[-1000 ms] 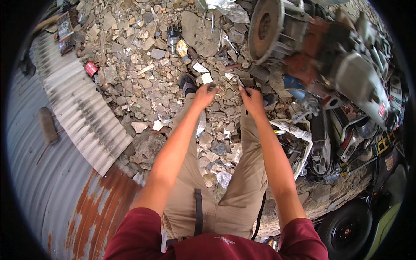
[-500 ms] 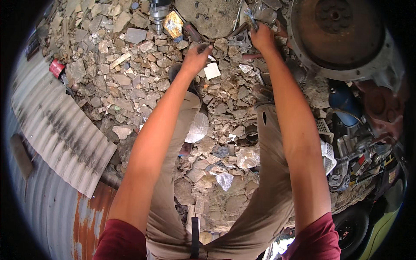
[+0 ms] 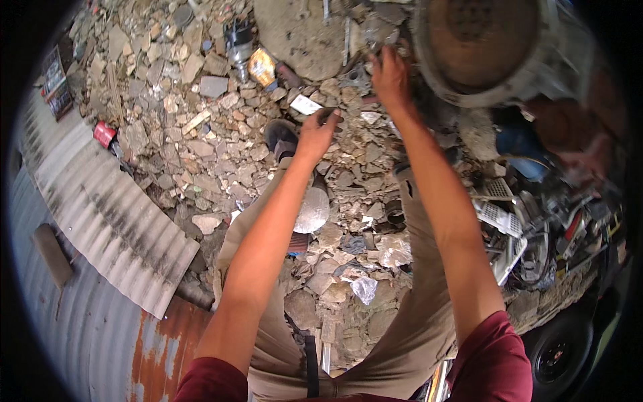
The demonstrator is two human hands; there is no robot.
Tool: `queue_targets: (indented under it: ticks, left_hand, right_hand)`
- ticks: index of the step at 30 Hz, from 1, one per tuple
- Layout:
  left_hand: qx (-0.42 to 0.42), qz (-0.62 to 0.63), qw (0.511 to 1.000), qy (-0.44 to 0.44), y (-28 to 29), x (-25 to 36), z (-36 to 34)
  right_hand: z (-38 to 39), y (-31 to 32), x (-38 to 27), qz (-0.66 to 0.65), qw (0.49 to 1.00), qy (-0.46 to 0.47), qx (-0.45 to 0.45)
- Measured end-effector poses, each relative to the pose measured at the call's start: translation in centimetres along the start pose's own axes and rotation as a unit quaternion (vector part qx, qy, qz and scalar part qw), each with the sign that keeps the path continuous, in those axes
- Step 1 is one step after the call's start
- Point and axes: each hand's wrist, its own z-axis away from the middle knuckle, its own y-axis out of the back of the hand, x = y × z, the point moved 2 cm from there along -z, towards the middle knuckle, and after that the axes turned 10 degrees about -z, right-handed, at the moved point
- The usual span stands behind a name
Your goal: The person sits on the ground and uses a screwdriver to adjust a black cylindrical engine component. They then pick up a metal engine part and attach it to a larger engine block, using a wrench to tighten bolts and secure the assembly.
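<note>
My left hand [image 3: 319, 136] hovers over the rubble, thumb and fingertips darkened and apart, with nothing visible between them. Just beyond it lies a flat white rectangular piece [image 3: 305, 104]. Farther right, my right hand [image 3: 391, 79] reaches forward with its fingers apart beside a grey metal bracket-like part [image 3: 353, 78]; nothing shows in its grip, though the fingertips are slightly blurred. A dark red-brown handle [image 3: 289, 75] lies beyond the white piece. Left of that are a yellow-and-white packet-like thing [image 3: 261, 65] and a dark metal cylindrical part [image 3: 239, 48].
A large round metal housing [image 3: 479, 50] stands at the far right, above a blue container [image 3: 521, 151]. White plastic baskets [image 3: 499, 218] and mixed tools crowd the right side. Corrugated sheets [image 3: 110, 208] cover the left. My shoe [image 3: 280, 137] rests on broken stone.
The view has shifted, so the ground sits lower in it. The spanner seen in my right hand no longer shows, and its fingers have spread. My left hand has uncovered the white piece.
</note>
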Motion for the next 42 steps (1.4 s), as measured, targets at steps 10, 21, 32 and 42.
queue_targets:
  ticks: [10, 21, 32, 42]
  left_hand:
    - [-0.068, 0.201, 0.977, 0.035, -8.1, 16.4, 11.7]
    - [-0.103, 0.024, 0.990, -0.093, -26.6, 22.7, 19.7]
    - [0.041, -0.278, 0.928, -0.243, -32.7, 27.5, 19.2]
    - [0.031, -0.331, 0.917, -0.221, -32.2, 28.3, 19.4]
  right_hand:
    - [13.4, 22.3, -14.0, -0.310, 0.866, -0.392, 0.003]
    - [23.4, 47.8, -14.3, -0.360, 0.786, -0.494, 0.086]
    - [19.4, 54.7, -3.0, -0.086, 0.926, -0.352, 0.107]
    - [19.4, 50.6, 4.9, -0.201, 0.931, -0.268, 0.145]
